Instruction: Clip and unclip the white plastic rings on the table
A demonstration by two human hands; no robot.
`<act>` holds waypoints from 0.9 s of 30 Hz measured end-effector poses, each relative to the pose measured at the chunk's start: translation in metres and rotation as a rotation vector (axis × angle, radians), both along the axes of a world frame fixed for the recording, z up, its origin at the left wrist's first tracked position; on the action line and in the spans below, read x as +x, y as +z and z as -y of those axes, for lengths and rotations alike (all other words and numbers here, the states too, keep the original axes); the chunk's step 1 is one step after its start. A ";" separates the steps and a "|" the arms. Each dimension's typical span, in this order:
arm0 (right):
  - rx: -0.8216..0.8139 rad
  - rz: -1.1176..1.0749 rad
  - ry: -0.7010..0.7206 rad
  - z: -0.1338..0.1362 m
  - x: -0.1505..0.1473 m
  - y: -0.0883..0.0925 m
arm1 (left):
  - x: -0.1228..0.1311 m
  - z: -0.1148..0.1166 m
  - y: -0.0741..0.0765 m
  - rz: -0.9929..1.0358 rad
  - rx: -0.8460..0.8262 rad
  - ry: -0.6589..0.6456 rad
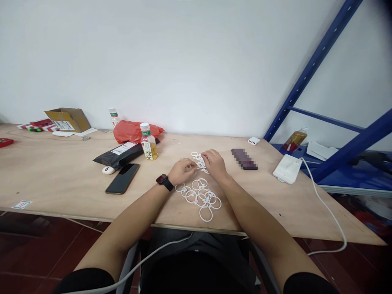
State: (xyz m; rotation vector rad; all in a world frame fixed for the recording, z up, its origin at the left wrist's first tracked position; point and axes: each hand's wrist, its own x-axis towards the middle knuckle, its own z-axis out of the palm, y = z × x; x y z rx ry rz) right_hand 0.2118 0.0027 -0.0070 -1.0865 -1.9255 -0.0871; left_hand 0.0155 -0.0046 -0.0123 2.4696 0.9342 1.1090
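Note:
My left hand [183,171], with a black watch [164,182] on its wrist, is closed with its fingertips pinched at the left side of a small heap of white plastic pieces [201,163]. Facing it from the right, my right hand [215,164] is also closed, its curled fingers touching the heap. What either hand pinches is too small to make out. One white ring shows at the heap's far end. Nearer to me, between my forearms, lie several loose white plastic rings [206,213] with small tabs, many overlapping.
Left of my hands are a phone [122,179], a white earbud case [108,170], a black parcel [122,156], a drink bottle [148,143] and a red plastic bag [128,131]. To the right lie a pixelated dark object [244,159] and a white power bank [287,168] with a cable.

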 end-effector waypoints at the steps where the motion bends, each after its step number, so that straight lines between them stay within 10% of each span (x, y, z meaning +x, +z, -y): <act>1: -0.005 0.011 -0.024 -0.001 0.003 0.000 | 0.001 0.002 -0.001 -0.057 -0.015 -0.075; 8: -0.051 -0.047 -0.077 -0.006 0.006 -0.004 | 0.009 0.006 -0.007 -0.290 -0.089 -0.263; 27: -0.261 -0.312 0.225 0.011 -0.014 0.001 | -0.007 -0.011 -0.003 0.195 0.018 0.158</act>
